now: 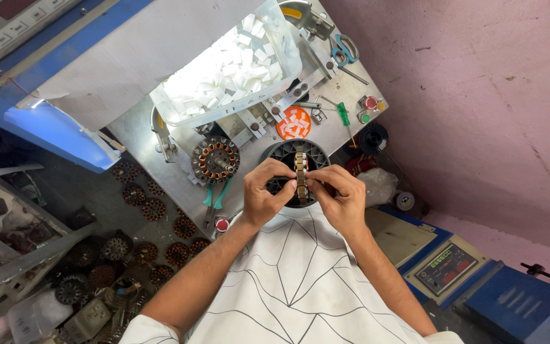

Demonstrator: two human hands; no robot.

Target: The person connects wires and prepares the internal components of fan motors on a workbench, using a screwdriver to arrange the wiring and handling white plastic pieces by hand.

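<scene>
Nearest to us lies the white patterned shirt [291, 280], from which both bare forearms reach forward over the edge of the metal table [345, 124]. Our left hand [263, 194] and right hand [342, 197] are closed in a fingertip pinch on either side of a motor stator ring [300, 175], which we see edge-on, held upright between them just above a black round housing [288, 156] on the table; we judge that this two-sided grip leaves the ring's outer slots facing the eye and the fingertips free to work along them. Just left of the housing a second stator with copper windings [216, 159] stands on a fixture, with teal-handled pliers [216, 194] lying below it, within easy reach of the left hand. Beyond the hands a clear plastic bin of white paper slips [227, 67] sits tilted toward us, and a small orange dish [294, 122] carrying a few of the same slips lies just behind the housing, seemingly as a ready supply. Blue-handled scissors [345, 48] and a green-handled screwdriver [345, 118] rest at the table's far right. On the floor to the left, many loose stator cores [154, 209] lie scattered near the table.
</scene>
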